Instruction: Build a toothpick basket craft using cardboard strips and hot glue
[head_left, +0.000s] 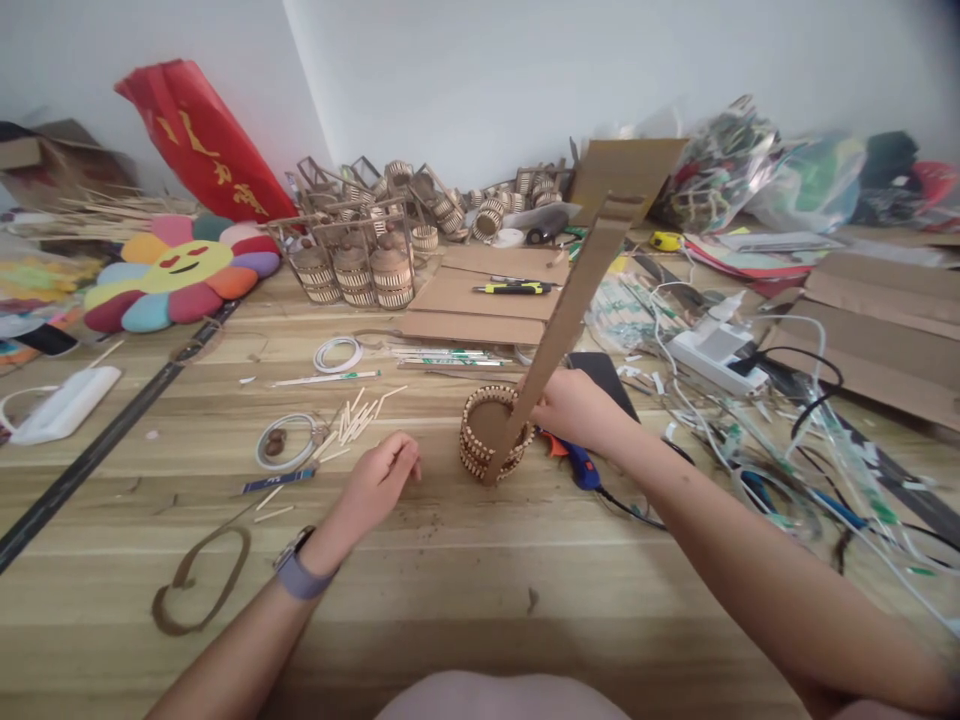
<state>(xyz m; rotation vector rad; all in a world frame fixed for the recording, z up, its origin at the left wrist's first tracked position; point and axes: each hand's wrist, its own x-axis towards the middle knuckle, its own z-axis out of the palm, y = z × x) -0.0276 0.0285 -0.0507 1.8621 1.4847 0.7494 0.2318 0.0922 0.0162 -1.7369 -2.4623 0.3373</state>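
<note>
A small round basket (480,468) with beaded-looking stick walls and a brown base stands on the wooden table. A tall, folded brown cardboard strip (574,305) rises from its near right side, leaning to the right. My right hand (570,405) is closed at the strip's lower part, beside the basket's rim; some fingertips are hidden behind the strip. My left hand (384,478) rests left of the basket, fingers curled, with nothing visible in them. Just right of the basket, under my right forearm, lies a blue and orange glue gun (583,467).
Short pale sticks (352,425), a white cable coil (286,442) and a brown strip loop (201,580) lie on the left. Finished lidded baskets (354,275) stand behind, near a cardboard sheet (480,290) with a yellow-black cutter (514,288). Cables and a power strip (716,345) crowd the right.
</note>
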